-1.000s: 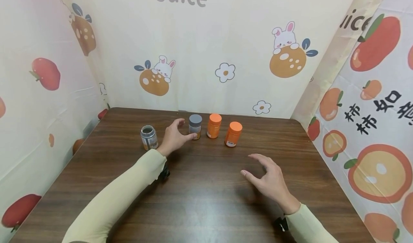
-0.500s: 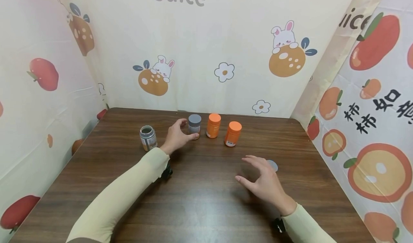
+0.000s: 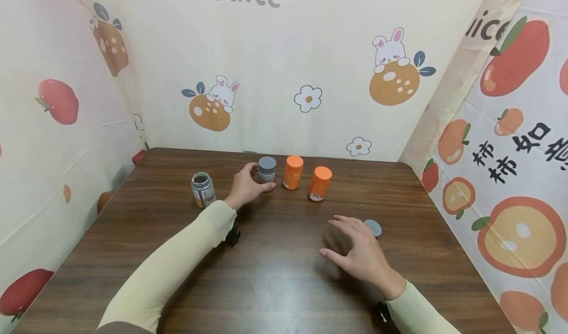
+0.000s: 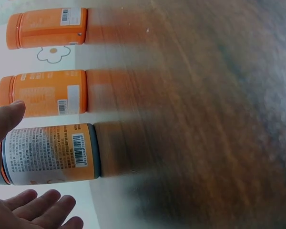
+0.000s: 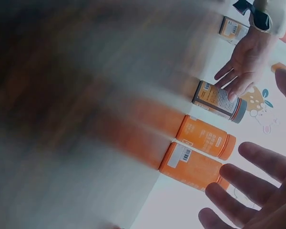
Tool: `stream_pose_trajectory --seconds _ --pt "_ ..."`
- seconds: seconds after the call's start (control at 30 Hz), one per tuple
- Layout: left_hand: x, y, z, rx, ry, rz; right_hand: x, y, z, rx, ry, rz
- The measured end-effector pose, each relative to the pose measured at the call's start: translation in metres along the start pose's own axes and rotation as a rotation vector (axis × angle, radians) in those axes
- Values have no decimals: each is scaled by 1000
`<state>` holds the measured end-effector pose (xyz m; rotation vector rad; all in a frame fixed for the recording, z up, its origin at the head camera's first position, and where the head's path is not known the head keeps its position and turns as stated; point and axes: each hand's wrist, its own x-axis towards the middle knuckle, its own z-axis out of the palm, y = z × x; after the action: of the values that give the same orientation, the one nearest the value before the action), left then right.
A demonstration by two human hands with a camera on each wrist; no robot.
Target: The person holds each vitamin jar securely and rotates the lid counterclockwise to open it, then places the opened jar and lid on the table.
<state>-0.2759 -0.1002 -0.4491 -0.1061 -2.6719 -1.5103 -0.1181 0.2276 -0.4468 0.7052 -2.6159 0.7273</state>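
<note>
My left hand (image 3: 248,188) reaches around a grey-capped supplement bottle (image 3: 266,171), thumb in front and fingers on the far side. In the left wrist view, fingers (image 4: 43,210) spread below the bottle's label, with a gap between them. My right hand (image 3: 361,255) hovers over the table with thumb and fingers parted, holding nothing. Just beyond it lies a flat grey round lid (image 3: 372,228), partly behind the hand. Two orange bottles with orange caps stand to the right of the grey-capped one: a nearer one (image 3: 319,183) and one beside the grey cap (image 3: 293,172).
An uncapped grey bottle (image 3: 203,191) stands upright at the left, beside my left forearm. The brown wooden table (image 3: 275,284) ends at a fruit-printed curtain (image 3: 266,57) behind, with more printed cloth on both sides.
My left hand has come slightly closer around the grey-capped bottle. My right hand has shifted left and a little down, uncovering the grey lid behind it.
</note>
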Motion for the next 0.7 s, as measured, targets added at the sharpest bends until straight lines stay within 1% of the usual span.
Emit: stream_pose_trajectory --seconds 0.2,0.37,0.7 --pt "0 2 1 7 -12 -5 -1 -2 1 -54 -26 -28" --pt "2 4 3 11 -10 -8 -2 -4 1 -58 -23 -32" --pt "10 0 5 1 -14 -46 -2 -4 3 -57 -21 -31"
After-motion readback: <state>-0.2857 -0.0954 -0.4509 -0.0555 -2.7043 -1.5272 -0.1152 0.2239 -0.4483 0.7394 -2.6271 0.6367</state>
